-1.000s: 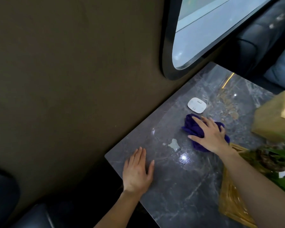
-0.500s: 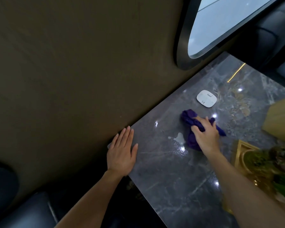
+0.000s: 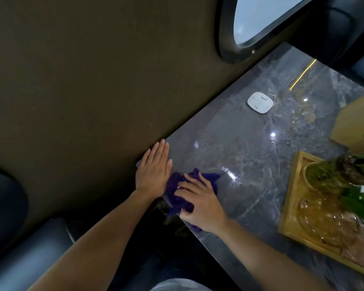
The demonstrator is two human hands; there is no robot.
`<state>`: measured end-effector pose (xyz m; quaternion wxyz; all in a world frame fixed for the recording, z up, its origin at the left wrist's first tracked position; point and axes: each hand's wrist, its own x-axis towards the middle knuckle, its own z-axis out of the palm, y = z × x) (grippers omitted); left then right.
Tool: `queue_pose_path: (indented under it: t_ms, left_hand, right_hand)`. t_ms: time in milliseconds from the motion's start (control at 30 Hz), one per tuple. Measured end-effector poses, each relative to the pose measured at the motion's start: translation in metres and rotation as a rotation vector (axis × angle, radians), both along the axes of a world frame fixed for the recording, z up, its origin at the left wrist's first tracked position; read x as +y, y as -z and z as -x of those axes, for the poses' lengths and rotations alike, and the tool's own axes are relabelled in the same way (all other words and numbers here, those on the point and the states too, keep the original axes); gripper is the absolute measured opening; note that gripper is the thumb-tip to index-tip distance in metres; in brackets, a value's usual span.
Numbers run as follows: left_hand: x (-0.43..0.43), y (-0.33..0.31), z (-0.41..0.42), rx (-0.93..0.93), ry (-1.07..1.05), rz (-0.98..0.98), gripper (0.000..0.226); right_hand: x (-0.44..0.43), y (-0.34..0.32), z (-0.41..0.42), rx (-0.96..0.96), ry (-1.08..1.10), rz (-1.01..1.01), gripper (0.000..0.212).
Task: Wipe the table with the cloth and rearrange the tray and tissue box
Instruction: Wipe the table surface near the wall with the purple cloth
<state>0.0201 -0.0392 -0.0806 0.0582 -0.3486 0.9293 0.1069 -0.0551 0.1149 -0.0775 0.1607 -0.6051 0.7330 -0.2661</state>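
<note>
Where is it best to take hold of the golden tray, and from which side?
Probably grip the golden tray by its raised rim along the bare long edge facing the hands, from the left. The glassware and plant on it crowd the interior; its far side runs out of view.

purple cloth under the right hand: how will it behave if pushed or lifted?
Probably floppy: the purple cloth lies bunched in folds under the right hand, and one end droops over the edge of the table. It likely slides easily, since the marble looks glossy with sharp highlights. Lifted, it would probably hang limp and feel light; it should not roll or tip.
</note>
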Motion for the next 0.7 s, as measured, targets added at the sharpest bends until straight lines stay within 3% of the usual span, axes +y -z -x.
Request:
queue_pose_path:
  t_ms: [167, 300, 400, 467, 567, 633, 700]
  left_hand:
    - [0.001, -0.003, -0.001, 0.019, 0.016, -0.003, 0.054]
    - [-0.001, -0.003, -0.001, 0.012, 0.011, -0.020, 0.055]
    - [-0.001, -0.002, 0.000, -0.006, 0.012, -0.022, 0.054]
    - [-0.001, 0.001, -0.002, 0.016, 0.017, 0.009, 0.057]
    - [0.000, 0.004, -0.004, 0.053, 0.010, 0.043, 0.065]
    - [0.000, 0.006, -0.004, 0.060, 0.010, 0.048, 0.064]
    - [0.001, 0.006, -0.004, 0.061, 0.007, 0.047, 0.062]
  right_hand:
    - [0.019, -0.007, -0.032, -0.194, -0.135, -0.020, 0.033]
    - [0.018, -0.034, -0.037, -0.773, -0.060, -0.201, 0.038]
    - [0.010, -0.059, 0.002, -0.975, 0.086, -0.151, 0.038]
    - [0.003, -0.073, 0.040, -0.958, 0.249, -0.051, 0.039]
    - [-0.013, -0.083, 0.100, -0.777, 0.429, 0.032, 0.037]
    - [-0.024, -0.077, 0.136, -0.576, 0.453, -0.069, 0.037]
    - [-0.033, -0.066, 0.163, -0.167, 0.470, -0.337, 0.052]
